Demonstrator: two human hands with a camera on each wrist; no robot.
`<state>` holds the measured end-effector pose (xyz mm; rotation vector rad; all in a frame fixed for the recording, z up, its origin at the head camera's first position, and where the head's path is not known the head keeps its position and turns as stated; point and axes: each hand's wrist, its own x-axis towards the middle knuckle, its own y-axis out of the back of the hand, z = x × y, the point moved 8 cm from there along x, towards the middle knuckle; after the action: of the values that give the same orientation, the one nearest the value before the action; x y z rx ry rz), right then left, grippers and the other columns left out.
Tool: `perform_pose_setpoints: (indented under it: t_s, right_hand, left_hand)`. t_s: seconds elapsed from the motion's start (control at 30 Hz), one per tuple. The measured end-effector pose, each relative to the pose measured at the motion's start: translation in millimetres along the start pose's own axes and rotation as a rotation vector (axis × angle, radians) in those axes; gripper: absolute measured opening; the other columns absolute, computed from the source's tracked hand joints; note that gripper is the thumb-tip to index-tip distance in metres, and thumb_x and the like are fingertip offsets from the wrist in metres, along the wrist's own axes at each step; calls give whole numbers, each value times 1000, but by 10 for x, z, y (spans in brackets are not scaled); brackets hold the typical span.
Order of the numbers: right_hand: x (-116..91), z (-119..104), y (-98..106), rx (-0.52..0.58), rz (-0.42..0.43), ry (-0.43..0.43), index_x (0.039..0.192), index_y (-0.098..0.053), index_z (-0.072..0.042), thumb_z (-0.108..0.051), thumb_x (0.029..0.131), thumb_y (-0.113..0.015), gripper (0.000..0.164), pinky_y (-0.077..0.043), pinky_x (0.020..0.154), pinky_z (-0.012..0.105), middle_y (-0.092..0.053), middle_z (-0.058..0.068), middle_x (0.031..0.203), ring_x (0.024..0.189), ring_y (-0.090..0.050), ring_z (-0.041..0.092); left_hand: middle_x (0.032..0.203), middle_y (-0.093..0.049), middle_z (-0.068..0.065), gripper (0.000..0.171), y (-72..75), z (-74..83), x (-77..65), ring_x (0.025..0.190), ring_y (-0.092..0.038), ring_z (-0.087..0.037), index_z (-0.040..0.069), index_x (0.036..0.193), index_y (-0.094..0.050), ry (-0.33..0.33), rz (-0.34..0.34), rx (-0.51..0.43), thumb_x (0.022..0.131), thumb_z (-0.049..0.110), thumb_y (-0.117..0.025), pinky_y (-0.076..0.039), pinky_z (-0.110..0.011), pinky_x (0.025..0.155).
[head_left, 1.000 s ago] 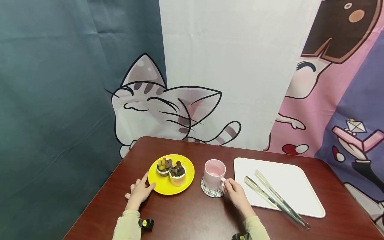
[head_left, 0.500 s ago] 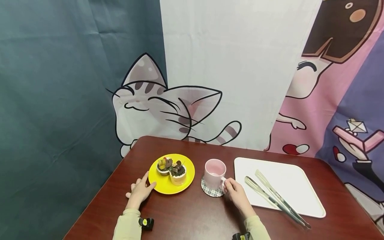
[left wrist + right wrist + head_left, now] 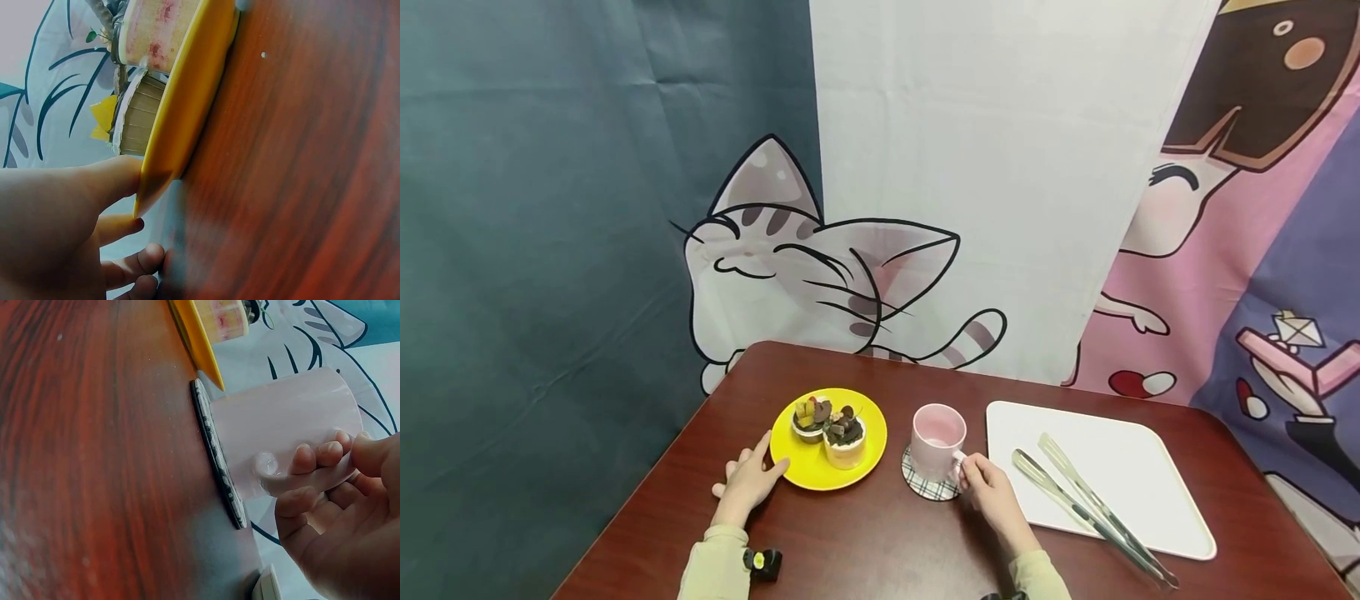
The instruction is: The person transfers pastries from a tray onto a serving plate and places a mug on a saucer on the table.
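My left hand (image 3: pixel 748 477) holds the near left rim of a yellow plate (image 3: pixel 820 477) that lies on the table. In the left wrist view its thumb (image 3: pixel 119 180) touches the plate's rim and the index fingertip sits against the edge from the other side. Two small cupcakes, one with yellow fruit (image 3: pixel 808 422) and one with dark topping (image 3: pixel 846 451), sit on the plate. My right hand (image 3: pixel 992 492) grips the handle of a pink mug (image 3: pixel 934 450), with fingers through the loop in the right wrist view. Upright, the mug stands on a round checked coaster (image 3: pixel 925 487).
A white tray (image 3: pixel 1135 458) lies to the right of the mug. Metal tongs (image 3: pixel 1093 508) rest across it, their handle end reaching over its near edge. The brown wooden table (image 3: pixel 865 542) ends at a cartoon-printed curtain (image 3: pixel 910 125) behind.
The head view has shifted slightly. Both hands keep their hold, and the plate, mug and tongs stay where they were.
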<state>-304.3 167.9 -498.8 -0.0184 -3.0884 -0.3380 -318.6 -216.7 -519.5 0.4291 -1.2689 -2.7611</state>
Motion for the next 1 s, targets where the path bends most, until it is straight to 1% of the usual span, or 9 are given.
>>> perform_pose_setpoints:
  t_s: [0.2,0.37,0.63,0.87,1.0]
  right_hand:
    - [-9,39,-23,45,0,-22,86,-53,7,-15,101,-46,28,-31,46,19,-52,3,70,46,-32,2]
    - [-6,46,-27,38,5,-35,85,-54,7,-14,101,-47,27,-32,46,19,-52,4,70,46,-34,3]
    - [10,5,-5,43,3,-42,87,-54,6,-17,101,-48,28,-33,48,20,-52,3,71,47,-33,4]
    - [-28,40,9,51,6,-68,86,-55,5,-15,101,-48,26,-32,47,20,-52,4,70,46,-33,6]
    - [-2,33,-6,52,-4,-50,87,-54,5,-18,101,-48,28,-33,47,21,-52,4,71,47,-33,6]
  left_hand:
    - [122,-47,-23,74,4,-10,9,111,-33,-46,14,154,-24,-6,4,8,93,39,-57,-20,-60,81]
    - [121,-47,-22,74,-6,-18,11,111,-33,-47,13,154,-24,-3,3,8,93,39,-57,-20,-59,81]
    - [116,-48,-21,74,4,11,18,109,-33,-45,13,154,-24,-14,13,0,93,39,-57,-20,-58,79]
    - [115,-48,-20,74,-22,3,4,109,-34,-45,13,154,-25,-8,-1,8,93,39,-57,-21,-58,79]
    - [115,-48,-21,74,0,10,0,108,-34,-45,13,154,-25,-10,9,1,93,38,-57,-21,-58,79]
